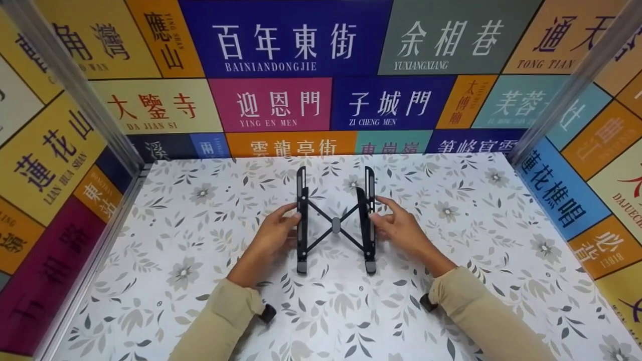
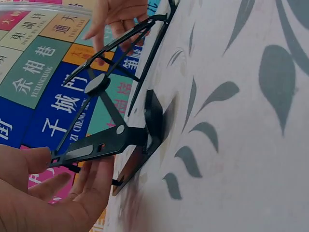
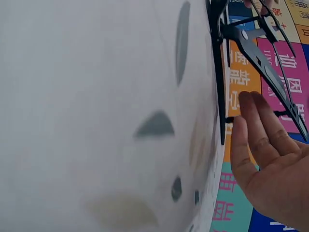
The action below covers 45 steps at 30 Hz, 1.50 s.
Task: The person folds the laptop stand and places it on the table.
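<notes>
A black folding laptop stand [image 1: 336, 225] stands opened on the table, its crossed bars meeting at a grey hub between two side rails. My left hand [image 1: 273, 230] holds the left rail from outside. In the left wrist view its thumb lies by the end of the upper arm [image 2: 96, 149], with fingers beneath. On the other side, my right hand [image 1: 398, 225] holds the right rail, thumb and forefinger at its outer edge. The right wrist view shows that hand's fingers [image 3: 263, 130] reaching between the sloping upper arm and the base; its thumb is out of sight there.
The table [image 1: 165, 311] has a white cover printed with grey leaves and flowers. Panels [image 1: 281, 37] with coloured Chinese street-name blocks stand behind and at both sides. Clear corner posts [image 1: 95, 100] join them. Beige sleeves [image 1: 220, 321] cover both forearms.
</notes>
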Each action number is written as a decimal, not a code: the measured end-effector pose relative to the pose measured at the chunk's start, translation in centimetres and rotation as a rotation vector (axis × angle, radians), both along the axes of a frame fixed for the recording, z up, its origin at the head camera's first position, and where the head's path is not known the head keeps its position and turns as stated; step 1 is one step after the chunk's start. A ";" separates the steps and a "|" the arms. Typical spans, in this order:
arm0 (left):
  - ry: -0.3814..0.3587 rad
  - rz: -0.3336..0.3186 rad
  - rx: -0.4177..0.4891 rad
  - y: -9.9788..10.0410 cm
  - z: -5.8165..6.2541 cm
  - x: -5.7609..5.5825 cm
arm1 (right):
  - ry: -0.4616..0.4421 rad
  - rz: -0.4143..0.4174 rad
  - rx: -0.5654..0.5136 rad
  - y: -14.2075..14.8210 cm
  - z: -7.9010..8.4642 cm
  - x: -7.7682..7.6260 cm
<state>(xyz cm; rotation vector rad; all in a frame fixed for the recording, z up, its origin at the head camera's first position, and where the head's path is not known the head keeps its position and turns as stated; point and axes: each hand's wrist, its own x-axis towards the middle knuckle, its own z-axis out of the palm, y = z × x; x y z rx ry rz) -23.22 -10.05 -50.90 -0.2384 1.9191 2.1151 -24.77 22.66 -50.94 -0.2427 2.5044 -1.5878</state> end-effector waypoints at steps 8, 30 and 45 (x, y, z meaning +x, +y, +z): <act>0.111 0.020 -0.073 0.5 -0.6 -0.3 | 0.055 -0.034 -0.065 -1.3 -0.8 -0.2; 0.122 0.005 -0.217 1.1 0.1 -0.3 | 0.046 -0.016 -0.031 -0.4 -0.2 -1.4; 0.271 0.001 -0.388 1.6 0.0 0.1 | 0.073 0.003 0.018 -0.4 -0.2 -1.5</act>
